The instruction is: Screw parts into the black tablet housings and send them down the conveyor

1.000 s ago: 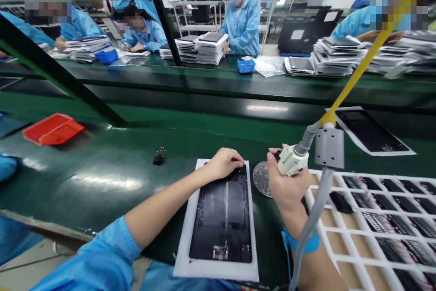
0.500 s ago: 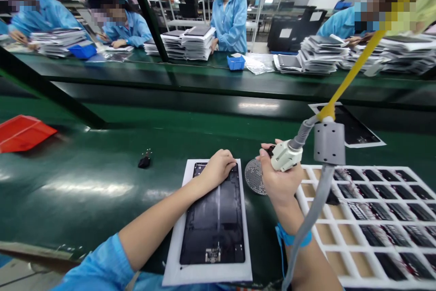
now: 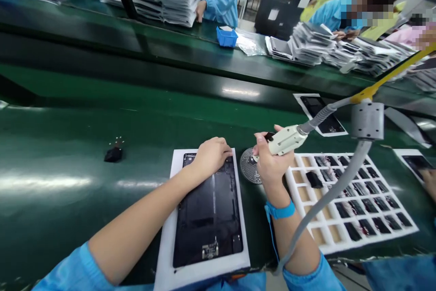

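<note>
The left hand [image 3: 211,157] rests open and flat on the top edge of a black tablet back panel [image 3: 207,223] at 6 o'clock, which lies on a white foam sheet [image 3: 166,236]. The right hand [image 3: 272,164] is closed around a white handheld tool [image 3: 284,141] with a grey hose [image 3: 327,195], just above a round mesh disc [image 3: 248,166]. A blue wrist strap [image 3: 279,210] circles the right wrist. At 4 o'clock, a white foam grid tray [image 3: 340,239] holds black parts on a green conveyor belt [image 3: 51,145].
</note>
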### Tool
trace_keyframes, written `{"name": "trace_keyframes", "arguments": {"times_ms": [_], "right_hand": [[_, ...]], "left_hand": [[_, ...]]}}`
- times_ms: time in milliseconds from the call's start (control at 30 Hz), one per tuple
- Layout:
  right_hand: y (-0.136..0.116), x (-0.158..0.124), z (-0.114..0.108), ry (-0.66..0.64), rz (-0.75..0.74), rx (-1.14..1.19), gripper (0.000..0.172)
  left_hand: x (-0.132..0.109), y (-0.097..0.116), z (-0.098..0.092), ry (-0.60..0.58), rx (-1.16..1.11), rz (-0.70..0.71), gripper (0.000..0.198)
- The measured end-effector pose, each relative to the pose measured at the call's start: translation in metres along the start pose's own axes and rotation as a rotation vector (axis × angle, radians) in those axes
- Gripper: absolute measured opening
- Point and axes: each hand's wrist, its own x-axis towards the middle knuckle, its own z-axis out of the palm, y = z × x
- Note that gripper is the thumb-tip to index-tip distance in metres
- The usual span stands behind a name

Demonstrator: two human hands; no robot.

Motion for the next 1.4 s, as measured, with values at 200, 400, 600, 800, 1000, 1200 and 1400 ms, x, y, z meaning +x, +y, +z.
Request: {"name": "trace_keyframes", "arguments": {"times_ms": [200, 400, 600, 800, 1000, 1200, 1400], "right_hand": [[0.002, 0.002, 0.002, 0.029, -0.043, 0.021, 0.051], [0.006, 0.001, 0.002, 0.03, -0.019, -0.031, 0.05], [0.006, -0.001, 0.003, 0.056, -0.034, -0.064, 0.056], [0.006, -0.002, 0.001, 0.044, -0.014, -0.064, 0.057], [-0.017, -0.001, 0.016, 0.05, -0.14, -0.02, 0.048], [-0.012, -0.008, 0.038, -0.029, -0.087, -0.002, 0.046], [0.001, -0.012, 0.04, -0.034, -0.073, -0.023, 0.046]], "left_hand": [[0.002, -0.001, 0.002, 0.01, -0.038, 0.008, 0.016], [0.004, -0.001, 0.002, -0.019, -0.038, -0.01, 0.015], [0.005, 0.007, -0.008, -0.075, -0.02, -0.046, 0.017], [0.006, 0.015, -0.017, -0.139, -0.026, -0.101, 0.015], [0.009, 0.013, -0.016, -0.155, -0.051, -0.072, 0.012], [0.011, 0.011, -0.012, -0.122, -0.095, -0.035, 0.011], [0.01, 0.011, -0.011, -0.119, -0.089, 0.003, 0.014]]}}
